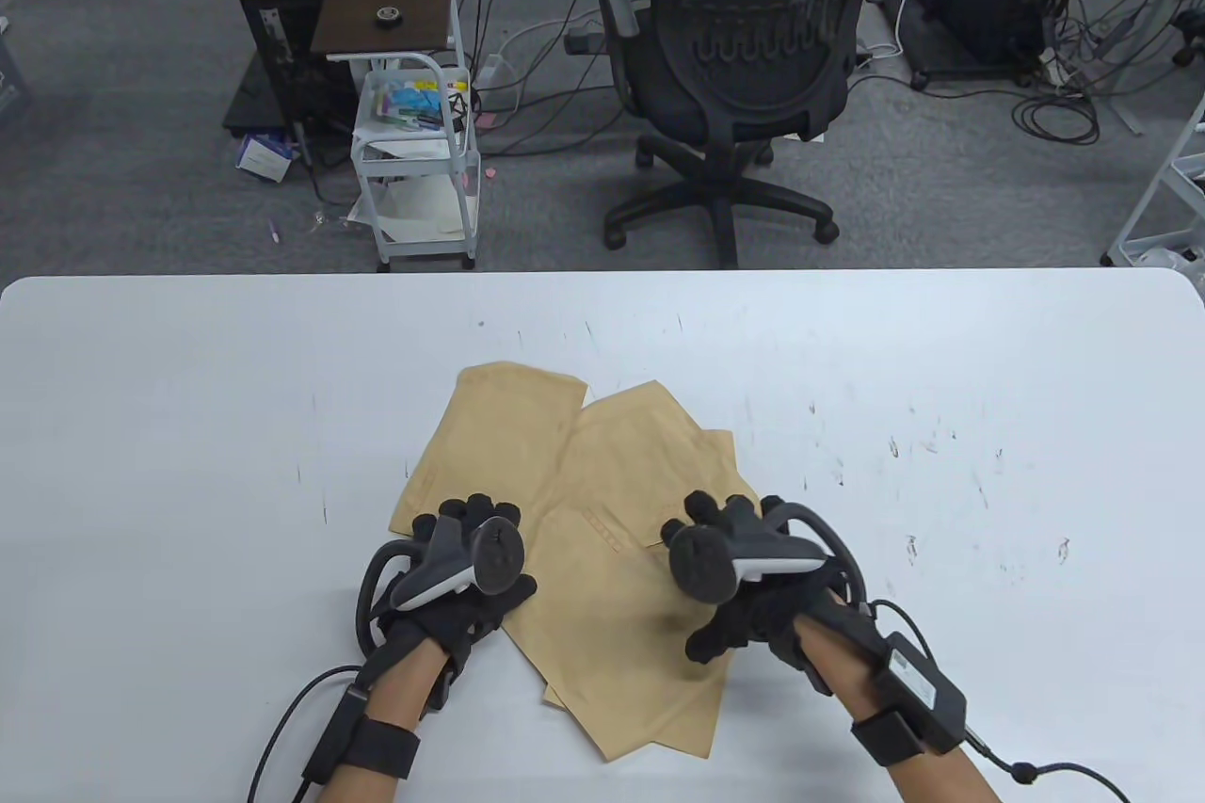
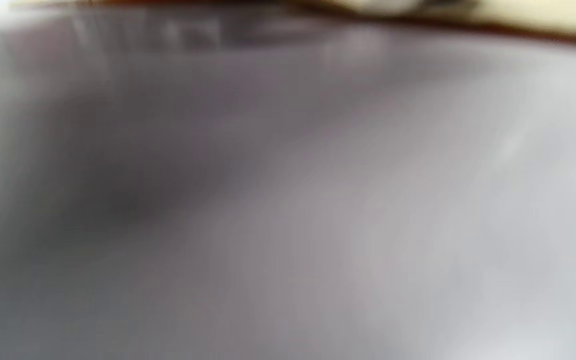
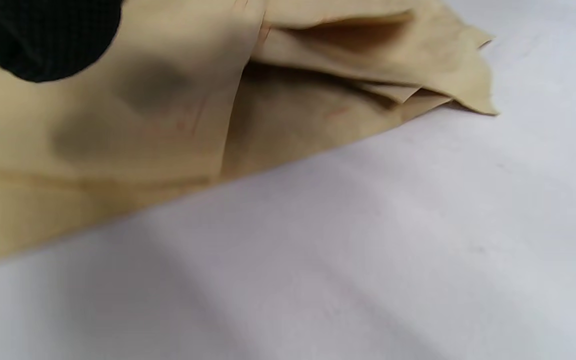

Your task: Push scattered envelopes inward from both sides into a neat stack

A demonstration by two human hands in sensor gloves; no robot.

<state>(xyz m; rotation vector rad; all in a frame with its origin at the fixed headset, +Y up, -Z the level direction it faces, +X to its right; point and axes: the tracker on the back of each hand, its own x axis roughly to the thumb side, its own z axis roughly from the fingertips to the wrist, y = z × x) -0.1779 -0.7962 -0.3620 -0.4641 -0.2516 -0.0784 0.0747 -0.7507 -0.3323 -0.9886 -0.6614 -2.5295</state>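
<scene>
- We see the tan kraft-paper envelopes (image 1: pixel 602 502) lying in a loose, overlapping pile on the white scuffed tabletop (image 1: pixel 188 426), toward its near edge and about midway across its width.
- The envelopes are fanned at different angles: one (image 1: pixel 494 436) juts toward the far left of the pile, another (image 1: pixel 640 426) lies across its middle, and a lower one (image 1: pixel 640 699) sticks out toward the near edge.
- In the right wrist view the envelopes (image 3: pixel 178 115) show lifted, gaping edges at one corner, several layers resting on one another and not flush.
- Our left hand in its black sensor glove (image 1: pixel 461 586) sits at the pile's left near side, fingers curled downward over the edge of the leftmost envelope; whether the fingertips press the paper we cannot tell, as the grey tracker on the back of the hand covers them.
- Our right hand in a matching black glove (image 1: pixel 753 586) sits on the pile's right near side, thumb stretched toward the pile's middle, fingers bent down onto the paper; nothing is pinched or lifted that we can see.
- A black gloved fingertip (image 3: pixel 53 40) shows at the right wrist view's top left, close over the tan paper.
- The left wrist view is blurred; only grey surface and a pale strip along its top edge are legible.
- Beyond the table's far edge from the pile stand a black mesh office chair (image 1: pixel 744 59) and a white wheeled cart with a dark brown top (image 1: pixel 414 153).
</scene>
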